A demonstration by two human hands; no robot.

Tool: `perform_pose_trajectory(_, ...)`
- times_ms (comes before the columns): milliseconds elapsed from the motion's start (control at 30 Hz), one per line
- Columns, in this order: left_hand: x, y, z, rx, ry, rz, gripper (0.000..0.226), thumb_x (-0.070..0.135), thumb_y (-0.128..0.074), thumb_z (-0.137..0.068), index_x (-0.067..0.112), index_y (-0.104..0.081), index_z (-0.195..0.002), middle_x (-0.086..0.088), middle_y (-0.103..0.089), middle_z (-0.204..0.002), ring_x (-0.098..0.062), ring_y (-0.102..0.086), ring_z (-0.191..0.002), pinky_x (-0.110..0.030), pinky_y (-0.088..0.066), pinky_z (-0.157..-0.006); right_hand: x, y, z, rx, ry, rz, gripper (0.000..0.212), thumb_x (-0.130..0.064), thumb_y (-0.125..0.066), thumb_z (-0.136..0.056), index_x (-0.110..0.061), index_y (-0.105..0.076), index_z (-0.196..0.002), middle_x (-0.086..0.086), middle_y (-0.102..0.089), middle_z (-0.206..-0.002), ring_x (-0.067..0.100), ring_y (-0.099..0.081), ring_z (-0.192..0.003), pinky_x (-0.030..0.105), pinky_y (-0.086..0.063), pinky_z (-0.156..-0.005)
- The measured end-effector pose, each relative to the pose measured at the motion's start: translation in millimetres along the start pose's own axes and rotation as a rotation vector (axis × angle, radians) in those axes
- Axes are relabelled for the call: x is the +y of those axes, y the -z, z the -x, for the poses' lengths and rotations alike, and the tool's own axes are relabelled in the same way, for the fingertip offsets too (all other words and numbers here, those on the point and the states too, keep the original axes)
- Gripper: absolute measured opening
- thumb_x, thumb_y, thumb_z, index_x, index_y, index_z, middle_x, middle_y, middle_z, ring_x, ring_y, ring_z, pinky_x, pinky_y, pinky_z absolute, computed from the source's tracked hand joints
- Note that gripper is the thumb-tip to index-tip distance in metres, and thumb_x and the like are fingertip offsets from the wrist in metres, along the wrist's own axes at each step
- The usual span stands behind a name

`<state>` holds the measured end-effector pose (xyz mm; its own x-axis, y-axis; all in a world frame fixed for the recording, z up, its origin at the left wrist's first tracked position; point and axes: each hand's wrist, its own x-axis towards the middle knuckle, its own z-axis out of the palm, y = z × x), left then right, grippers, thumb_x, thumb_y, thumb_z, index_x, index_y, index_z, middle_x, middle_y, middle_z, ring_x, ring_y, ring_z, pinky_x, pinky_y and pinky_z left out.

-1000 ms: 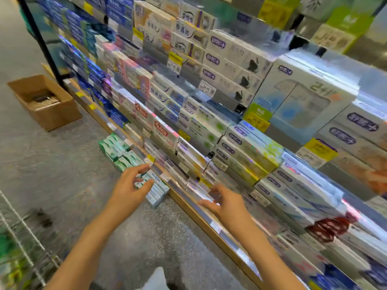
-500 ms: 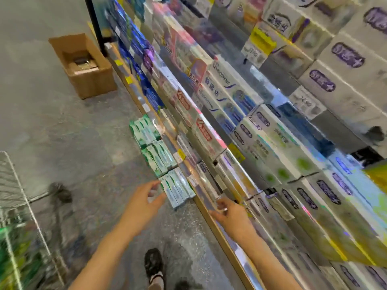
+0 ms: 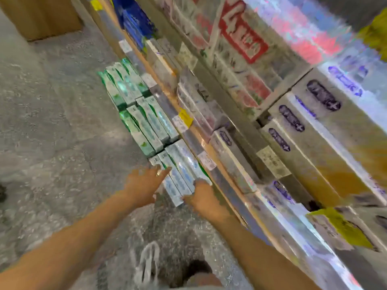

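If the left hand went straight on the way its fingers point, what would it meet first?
Probably the nearest stack of pale boxes on the floor: the left hand is right at its near side, though blur hides whether it touches.

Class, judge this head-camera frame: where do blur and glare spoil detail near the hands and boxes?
Head view: motion blur smears the left hand and right hand; print on the nearest boxes is unreadable; glare streaks the shelf rail.

1. A shop: shelves (image 3: 227, 186) packed with boxed goods (image 3: 293, 122) rise right of the right hand (image 3: 204, 203).
2. Price tags (image 3: 206, 161) line the shelf edge just beyond that hand.
3. A cardboard carton (image 3: 41, 15) stands on the floor (image 3: 52, 122) far ahead.
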<state>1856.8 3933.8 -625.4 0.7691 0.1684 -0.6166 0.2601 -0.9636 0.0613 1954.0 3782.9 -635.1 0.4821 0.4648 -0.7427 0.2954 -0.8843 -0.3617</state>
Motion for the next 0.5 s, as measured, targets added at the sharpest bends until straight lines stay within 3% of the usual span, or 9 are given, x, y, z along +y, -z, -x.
perform_pose_trajectory(167,-12,-75,-119,-0.030,-0.118,-0.374,0.107,0.034,-0.069,-0.084,0.020,0.015,-0.149,-0.006,0.008,-0.159,-0.031,0.000,-0.146,-0.048,-0.023,-0.113,35,-75,-98,0.158,0.141,0.352,0.079,-0.045,-0.061,-0.088,-0.003,-0.023,-0.143,0.016,-0.033,-0.142,0.033,-0.034,-0.130,0.039,-0.031,-0.106)
perform_pose_trajectory(267,-22,-104,-161,0.008,-0.199,-0.596,0.103,0.040,-0.064,-0.086,0.015,0.013,-0.149,-0.007,0.009,-0.159,-0.029,0.000,-0.146,-0.049,-0.014,-0.115,43,-104,-135,0.176,0.102,0.358,0.095,-0.058,-0.060,-0.083,-0.002,-0.015,-0.146,0.017,-0.024,-0.148,0.036,-0.023,-0.137,0.043,-0.025,-0.112)
perform_pose_trajectory(367,-30,-125,-187,0.116,-0.274,-0.585,0.078,0.036,-0.048,-0.096,0.013,0.003,-0.151,-0.010,0.000,-0.159,-0.030,-0.007,-0.145,-0.047,-0.015,-0.114,47,-123,-152,0.291,0.071,0.342,0.096,-0.065,-0.055,-0.081,-0.004,-0.016,-0.145,0.015,-0.023,-0.146,0.035,-0.021,-0.136,0.045,-0.024,-0.112)
perform_pose_trajectory(433,-36,-134,-199,0.275,-0.312,-0.566,0.070,0.038,-0.050,-0.094,0.012,-0.016,-0.150,-0.013,-0.019,-0.156,-0.032,-0.023,-0.140,-0.046,-0.023,-0.112,47,-134,-155,0.370,0.045,0.333,0.096,-0.066,-0.053,-0.082,-0.003,-0.016,-0.144,0.016,-0.024,-0.143,0.036,-0.022,-0.134,0.046,-0.026,-0.109)
perform_pose_trajectory(500,-38,-139,-207,0.272,-0.353,-0.604,0.068,0.036,-0.047,-0.096,0.009,-0.016,-0.149,-0.017,-0.021,-0.154,-0.034,-0.025,-0.139,-0.047,-0.022,-0.112,45,-145,-156,0.445,0.034,0.351,0.098,-0.066,-0.054,-0.081,0.000,-0.016,-0.143,0.018,-0.026,-0.140,0.036,-0.027,-0.130,0.046,-0.029,-0.105)
